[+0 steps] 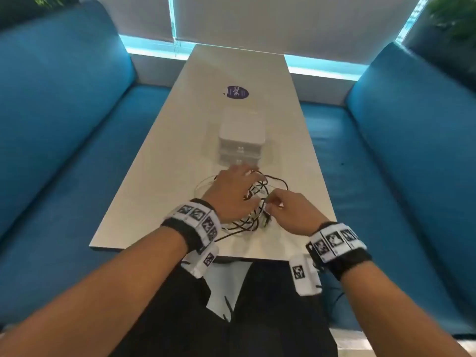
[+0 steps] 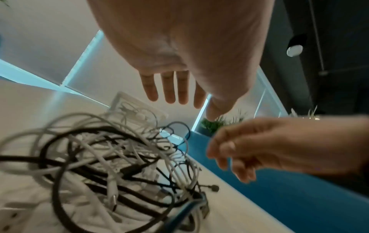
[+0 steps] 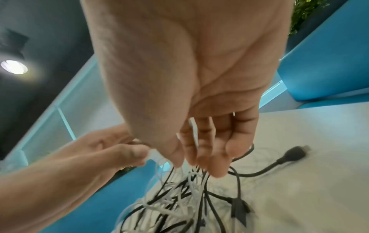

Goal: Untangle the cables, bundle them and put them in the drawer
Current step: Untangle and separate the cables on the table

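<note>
A tangle of black and white cables (image 1: 247,224) lies on the near end of the white table (image 1: 159,155). My left hand (image 1: 238,185) is spread over the tangle (image 2: 111,157), its fingers (image 2: 169,93) straight and holding nothing. My right hand (image 1: 273,204) is at the tangle's right side, fingers curled. In the right wrist view the right hand (image 3: 191,157) pinches a bunch of strands, and a white cable (image 3: 193,132) runs up between its fingers. A small white drawer unit (image 1: 241,140) stands just beyond the cables, its drawers closed in the head view.
Blue sofas (image 1: 64,130) (image 1: 401,155) flank the table on both sides. A purple round sticker (image 1: 237,92) sits farther along the tabletop. A black plug (image 3: 295,153) on a loose cable end lies on the table right of the tangle.
</note>
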Demonstrator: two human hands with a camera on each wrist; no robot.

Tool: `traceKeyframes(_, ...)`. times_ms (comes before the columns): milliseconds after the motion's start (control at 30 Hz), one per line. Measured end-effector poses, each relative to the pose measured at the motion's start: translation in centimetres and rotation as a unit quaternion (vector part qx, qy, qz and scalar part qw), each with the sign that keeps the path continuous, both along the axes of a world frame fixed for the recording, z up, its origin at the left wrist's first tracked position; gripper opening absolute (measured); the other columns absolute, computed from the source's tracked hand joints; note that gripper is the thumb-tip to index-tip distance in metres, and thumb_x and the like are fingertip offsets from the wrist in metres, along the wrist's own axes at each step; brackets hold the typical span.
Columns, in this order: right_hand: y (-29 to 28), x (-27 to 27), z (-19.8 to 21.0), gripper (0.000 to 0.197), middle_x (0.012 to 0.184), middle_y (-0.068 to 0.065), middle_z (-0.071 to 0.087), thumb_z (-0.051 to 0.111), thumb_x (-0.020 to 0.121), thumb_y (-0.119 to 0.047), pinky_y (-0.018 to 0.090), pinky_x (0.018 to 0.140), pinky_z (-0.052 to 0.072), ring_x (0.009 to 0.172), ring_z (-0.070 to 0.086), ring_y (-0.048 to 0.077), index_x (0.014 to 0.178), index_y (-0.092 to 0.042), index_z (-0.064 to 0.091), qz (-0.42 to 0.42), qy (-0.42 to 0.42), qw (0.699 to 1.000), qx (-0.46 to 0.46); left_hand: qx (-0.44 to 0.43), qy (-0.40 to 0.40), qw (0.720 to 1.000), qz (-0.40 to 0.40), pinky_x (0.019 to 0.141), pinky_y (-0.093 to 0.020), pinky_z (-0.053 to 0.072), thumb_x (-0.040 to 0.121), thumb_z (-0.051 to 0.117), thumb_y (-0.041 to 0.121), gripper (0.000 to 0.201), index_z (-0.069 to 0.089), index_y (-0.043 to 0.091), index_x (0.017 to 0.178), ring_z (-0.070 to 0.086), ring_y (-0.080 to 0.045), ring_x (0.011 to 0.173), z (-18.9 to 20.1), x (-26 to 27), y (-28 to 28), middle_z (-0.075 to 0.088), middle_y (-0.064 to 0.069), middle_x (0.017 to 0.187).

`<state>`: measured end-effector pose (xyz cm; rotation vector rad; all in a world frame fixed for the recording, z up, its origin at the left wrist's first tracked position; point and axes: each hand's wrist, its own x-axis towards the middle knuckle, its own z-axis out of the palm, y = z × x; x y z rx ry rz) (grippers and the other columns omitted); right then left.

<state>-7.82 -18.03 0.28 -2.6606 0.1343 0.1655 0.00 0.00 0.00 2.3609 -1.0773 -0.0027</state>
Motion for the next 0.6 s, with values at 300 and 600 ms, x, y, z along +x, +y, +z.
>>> traceKeyframes(300, -0.8, 3.2, -3.1, 0.043, 0.130, 0.004, 0.061, 0.052, 0.094, -0.015, 0.034, 0.096, 0.046, 0.117, 0.058, 0.025, 0.136, -0.024, 0.047, -0.050, 0.074, 0.995, -0.041, 0.201, 0.023, 0.979, 0.032, 0.120, -0.055, 0.013, 0.089, 0.061, 0.051, 0.055, 0.041, 0.044, 0.141, -0.001, -0.019, 0.154, -3.7, 2.3, 1.0, 0.014, 0.011, 0.166)
traceKeyframes(600, -0.9, 3.0, -5.4, 0.027, 0.122, 0.005, 0.062, 0.053, 0.094, -0.012, 0.039, 0.096, 0.048, 0.110, 0.059, 0.025, 0.121, -0.018, 0.054, -0.115, 0.022, 0.993, -0.015, 0.229, -0.068, 0.966, 0.097, 0.118, -0.051, 0.017, 0.086, 0.061, 0.027, 0.044, 0.053, 0.024, 0.129, 0.018, -0.025, 0.149, -2.9, 3.4, 1.0, 0.028, 0.001, 0.161)
